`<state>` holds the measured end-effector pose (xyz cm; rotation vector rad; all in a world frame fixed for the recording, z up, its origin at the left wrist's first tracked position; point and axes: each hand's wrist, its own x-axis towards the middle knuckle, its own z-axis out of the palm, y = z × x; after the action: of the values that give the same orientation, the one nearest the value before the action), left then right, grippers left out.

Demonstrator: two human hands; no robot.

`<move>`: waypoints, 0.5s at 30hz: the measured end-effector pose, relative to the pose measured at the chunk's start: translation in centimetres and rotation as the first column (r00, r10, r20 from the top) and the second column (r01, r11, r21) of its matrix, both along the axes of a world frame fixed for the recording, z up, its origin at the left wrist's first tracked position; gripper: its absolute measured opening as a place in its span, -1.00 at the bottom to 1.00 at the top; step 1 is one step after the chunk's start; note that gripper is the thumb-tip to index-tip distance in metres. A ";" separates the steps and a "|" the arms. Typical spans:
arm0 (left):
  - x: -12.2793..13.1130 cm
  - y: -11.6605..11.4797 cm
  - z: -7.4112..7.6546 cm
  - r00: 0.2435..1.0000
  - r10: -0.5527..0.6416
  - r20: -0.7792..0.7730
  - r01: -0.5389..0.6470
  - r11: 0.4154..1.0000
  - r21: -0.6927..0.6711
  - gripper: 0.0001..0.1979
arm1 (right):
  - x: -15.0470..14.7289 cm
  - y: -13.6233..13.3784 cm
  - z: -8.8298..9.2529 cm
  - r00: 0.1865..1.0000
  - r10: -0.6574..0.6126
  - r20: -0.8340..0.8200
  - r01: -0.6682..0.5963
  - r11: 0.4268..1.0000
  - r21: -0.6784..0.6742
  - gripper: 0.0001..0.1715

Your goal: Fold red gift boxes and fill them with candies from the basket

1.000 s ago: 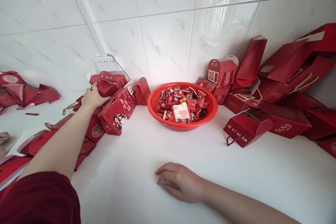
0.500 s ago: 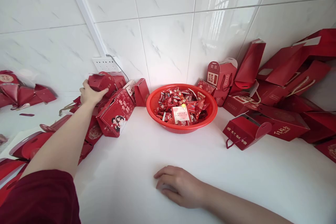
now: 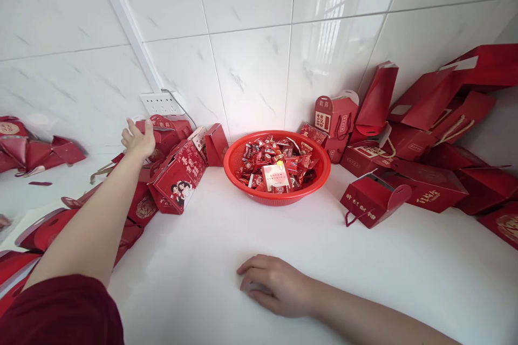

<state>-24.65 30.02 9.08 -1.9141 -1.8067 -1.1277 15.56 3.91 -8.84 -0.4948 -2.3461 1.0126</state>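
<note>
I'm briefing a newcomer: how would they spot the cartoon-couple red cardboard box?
Find the round red plastic basket of wrapped sweets. Between it and the bare left hand stands the red cardboard box; unlike neighbouring boxes, its side shows a cartoon couple.

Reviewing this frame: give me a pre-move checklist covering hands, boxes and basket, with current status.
1. Left hand grip open: ok, fingers spread.
2. Left hand free of the red box behind it: cannot tell, contact is hidden.
3. Right hand over the white table: ok, loosely curled, nothing visible in it.
4. Red basket upright: ok, wrapped packets inside.
5. Card atop the packets: ok.
6. Right-side boxes neatly lined up: not ok, they lean and overlap.
</note>
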 end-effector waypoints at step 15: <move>29.0 -18.1 -9.2 0.615 -0.610 -0.499 0.731 0.679 0.072 -0.66 | -0.1 0.2 0.2 0.995 0.016 0.099 -0.032 0.986 0.163 -0.69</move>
<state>4.37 11.91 -0.15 -2.4871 -0.6175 -0.9353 15.44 4.08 -8.68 -0.4622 -2.5018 0.8123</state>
